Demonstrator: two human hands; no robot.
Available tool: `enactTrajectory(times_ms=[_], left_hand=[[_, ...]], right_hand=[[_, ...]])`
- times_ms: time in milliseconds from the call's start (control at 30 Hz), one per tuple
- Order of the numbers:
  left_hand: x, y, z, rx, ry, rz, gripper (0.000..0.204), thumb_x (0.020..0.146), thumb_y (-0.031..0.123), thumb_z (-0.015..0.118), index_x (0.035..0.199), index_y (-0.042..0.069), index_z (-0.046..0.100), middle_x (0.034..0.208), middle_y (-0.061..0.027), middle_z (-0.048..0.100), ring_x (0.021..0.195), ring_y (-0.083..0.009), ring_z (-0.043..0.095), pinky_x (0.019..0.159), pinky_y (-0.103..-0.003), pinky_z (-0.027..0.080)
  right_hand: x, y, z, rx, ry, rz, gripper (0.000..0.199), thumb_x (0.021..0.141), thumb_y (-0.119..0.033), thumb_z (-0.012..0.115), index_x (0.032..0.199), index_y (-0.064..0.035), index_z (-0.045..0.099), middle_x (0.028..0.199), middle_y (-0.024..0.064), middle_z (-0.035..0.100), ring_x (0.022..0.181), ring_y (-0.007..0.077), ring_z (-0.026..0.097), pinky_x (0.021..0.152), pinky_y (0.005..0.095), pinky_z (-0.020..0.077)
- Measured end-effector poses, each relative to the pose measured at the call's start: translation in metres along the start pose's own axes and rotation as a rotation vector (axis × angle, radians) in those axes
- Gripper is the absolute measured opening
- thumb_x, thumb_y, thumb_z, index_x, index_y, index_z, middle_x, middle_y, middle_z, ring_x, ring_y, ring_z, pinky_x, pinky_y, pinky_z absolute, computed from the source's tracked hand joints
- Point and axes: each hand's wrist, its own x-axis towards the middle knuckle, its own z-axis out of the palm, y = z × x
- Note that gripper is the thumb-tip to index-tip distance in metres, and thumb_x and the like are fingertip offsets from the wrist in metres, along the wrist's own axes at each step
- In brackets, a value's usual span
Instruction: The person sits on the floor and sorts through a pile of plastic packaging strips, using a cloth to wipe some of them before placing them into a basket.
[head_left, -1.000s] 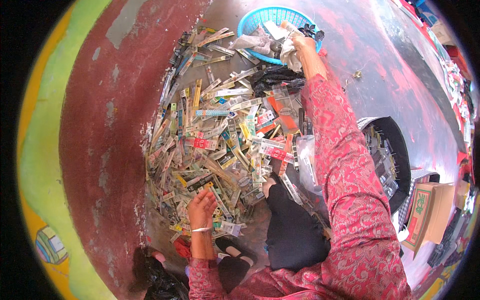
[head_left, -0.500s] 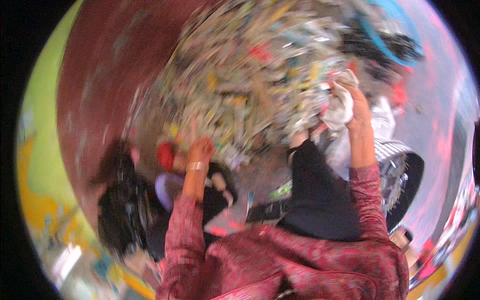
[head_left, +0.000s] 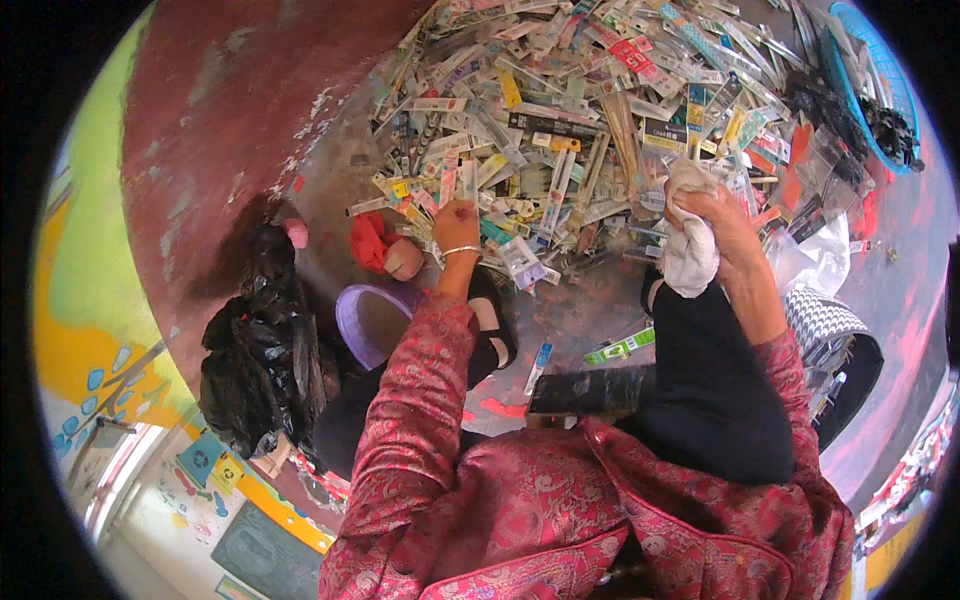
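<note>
My right hand (head_left: 735, 230) is closed round a crumpled white cloth (head_left: 688, 255), held above my right knee at the near right side of the pile. Low over the pile's near left edge is my left hand (head_left: 457, 226), a bracelet on its wrist. Its fingers look curled together, and whatever they may hold is hidden. Slim pink-and-white packets (head_left: 448, 178) stick out just beyond those fingers; I cannot tell whether they are gripped. The wide pile (head_left: 560, 130) is made of long, narrow plastic packets, lying at all angles on the floor.
A purple-rimmed basin (head_left: 350, 325) and black plastic bags (head_left: 265, 350) are on the left, near a red cloth-like bundle (head_left: 370, 243). At far right is a blue basket (head_left: 880, 75). A checkered container (head_left: 830, 315) stands by my right arm. A low black stool (head_left: 590, 392) is between my legs.
The view has steadied and shifted. My left hand now reaches farther over the pile's edge. The right hand still grips the white cloth, now lower and nearer my knee.
</note>
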Motion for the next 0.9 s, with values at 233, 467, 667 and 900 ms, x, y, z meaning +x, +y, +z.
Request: enactTrajectory(times_ms=[233,467,667,900], left_hand=[[-0.033,0.07,0.052,0.068,-0.114,0.201,0.036,0.062,0.019,0.069,0.093,0.004,0.059,0.092,-0.0153,0.053,0.088,-0.0324,0.05,0.078,-0.04,0.042],[-0.041,0.109,0.085,0.313,-0.085,0.17,0.026,0.067,0.019,0.064,0.088,0.005,0.055,0.087,-0.0152,0.054,0.08,-0.0339,0.054,0.067,-0.042,0.045],[-0.025,0.078,0.059,0.042,-0.247,0.326,0.014,0.066,0.007,0.058,0.08,0.006,0.054,0.075,-0.0129,0.055,0.074,-0.0316,0.056,0.063,-0.04,0.045],[-0.058,0.114,0.091,0.174,-0.181,0.131,0.025,0.063,0.021,0.065,0.079,0.005,0.054,0.083,-0.0136,0.056,0.079,-0.0324,0.056,0.064,-0.043,0.045]], right_hand=[[0.001,0.004,0.002,-0.019,0.129,0.049,0.012,0.076,-0.015,0.059,0.083,-0.0054,0.056,0.067,0.0016,0.056,0.05,0.0099,0.051,0.045,0.0231,0.0415],[0.002,0.006,0.003,0.025,0.208,0.019,0.013,0.076,-0.014,0.06,0.085,-0.0057,0.055,0.064,0.0008,0.055,0.049,0.0099,0.051,0.044,0.0229,0.0415],[0.0,-0.001,0.005,0.07,0.261,-0.025,0.013,0.076,-0.013,0.059,0.086,-0.0063,0.055,0.068,0.0008,0.055,0.051,0.0097,0.051,0.046,0.0231,0.0417],[0.0,-0.003,0.006,0.082,0.233,-0.004,0.015,0.076,-0.012,0.059,0.087,-0.0039,0.052,0.072,0.0034,0.054,0.059,0.0107,0.051,0.052,0.0226,0.041]])
